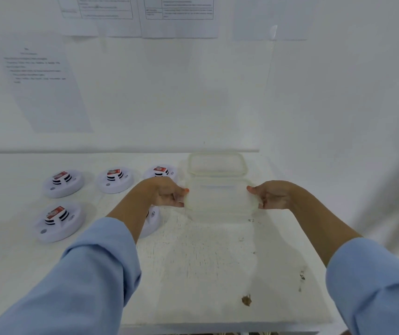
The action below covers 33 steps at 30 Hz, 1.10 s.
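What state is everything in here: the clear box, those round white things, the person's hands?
Clear rectangular plastic container: held at both ends, looks empty.
Second clear rectangular plastic piece: lying flat behind it, untouched.
Left hand: gripping the container's left end.
Right hand: gripping its right end.
White round smoke detectors: five, lying dome-up; one partly under the left forearm.

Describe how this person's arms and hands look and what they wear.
Both arms are in light blue long sleeves. The left sleeve and right sleeve end short of the wrists, leaving the forearms bare. The left hand and right hand are ungloved, with no ring or watch visible. The thumbnails have orange-red polish.
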Each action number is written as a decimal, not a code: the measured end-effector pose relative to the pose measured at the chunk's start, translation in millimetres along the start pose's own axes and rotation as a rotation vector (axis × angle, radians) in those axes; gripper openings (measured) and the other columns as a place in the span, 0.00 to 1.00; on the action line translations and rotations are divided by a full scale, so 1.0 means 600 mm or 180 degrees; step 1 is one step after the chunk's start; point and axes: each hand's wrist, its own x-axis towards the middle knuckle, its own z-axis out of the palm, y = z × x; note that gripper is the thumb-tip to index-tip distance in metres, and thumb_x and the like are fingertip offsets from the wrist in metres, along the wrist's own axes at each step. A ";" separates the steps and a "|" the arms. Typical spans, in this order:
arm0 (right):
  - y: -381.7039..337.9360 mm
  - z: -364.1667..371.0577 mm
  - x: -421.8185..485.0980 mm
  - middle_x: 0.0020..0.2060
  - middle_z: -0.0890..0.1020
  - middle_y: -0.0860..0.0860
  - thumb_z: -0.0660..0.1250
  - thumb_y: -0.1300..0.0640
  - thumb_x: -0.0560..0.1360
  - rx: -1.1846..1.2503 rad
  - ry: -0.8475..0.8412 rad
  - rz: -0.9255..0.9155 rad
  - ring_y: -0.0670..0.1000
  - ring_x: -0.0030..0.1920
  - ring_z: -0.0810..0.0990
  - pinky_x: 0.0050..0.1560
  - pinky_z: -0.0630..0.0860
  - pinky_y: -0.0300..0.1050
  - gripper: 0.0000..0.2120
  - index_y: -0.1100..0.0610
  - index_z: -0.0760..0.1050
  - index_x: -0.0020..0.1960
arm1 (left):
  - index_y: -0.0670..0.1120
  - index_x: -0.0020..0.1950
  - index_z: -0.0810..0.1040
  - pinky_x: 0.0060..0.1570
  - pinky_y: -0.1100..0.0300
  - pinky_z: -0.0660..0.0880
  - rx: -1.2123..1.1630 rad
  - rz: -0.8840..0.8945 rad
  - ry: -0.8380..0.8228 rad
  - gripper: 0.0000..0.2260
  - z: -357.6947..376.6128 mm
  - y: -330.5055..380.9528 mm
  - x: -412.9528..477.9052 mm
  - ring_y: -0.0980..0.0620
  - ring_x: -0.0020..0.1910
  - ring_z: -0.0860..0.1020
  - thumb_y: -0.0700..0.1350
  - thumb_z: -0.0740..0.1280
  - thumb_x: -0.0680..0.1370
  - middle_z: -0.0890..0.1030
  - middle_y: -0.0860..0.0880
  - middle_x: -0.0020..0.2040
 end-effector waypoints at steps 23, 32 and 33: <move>-0.026 0.008 -0.019 0.36 0.76 0.54 0.67 0.56 0.74 -0.2087 0.0007 -0.0019 0.51 0.32 0.74 0.36 0.71 0.41 0.09 0.62 0.76 0.48 | 0.38 0.71 0.62 0.48 0.58 0.77 0.1106 0.0609 0.0604 0.29 0.016 0.013 -0.018 0.44 0.52 0.78 0.33 0.70 0.72 0.75 0.38 0.59; 0.002 0.043 -0.004 0.50 0.81 0.58 0.64 0.52 0.76 -0.1402 -0.0134 -0.0522 0.55 0.48 0.80 0.49 0.77 0.46 0.17 0.66 0.76 0.55 | 0.35 0.54 0.75 0.55 0.49 0.76 0.0893 -0.0111 0.0258 0.13 0.037 -0.005 -0.033 0.41 0.60 0.74 0.41 0.70 0.74 0.72 0.40 0.62; 0.002 0.043 -0.003 0.48 0.81 0.57 0.64 0.54 0.76 -0.1329 -0.0174 -0.0497 0.54 0.45 0.81 0.46 0.78 0.44 0.14 0.65 0.76 0.53 | 0.36 0.50 0.76 0.57 0.49 0.75 0.0746 -0.0216 0.0111 0.09 0.035 -0.006 -0.033 0.41 0.58 0.75 0.39 0.70 0.74 0.73 0.40 0.61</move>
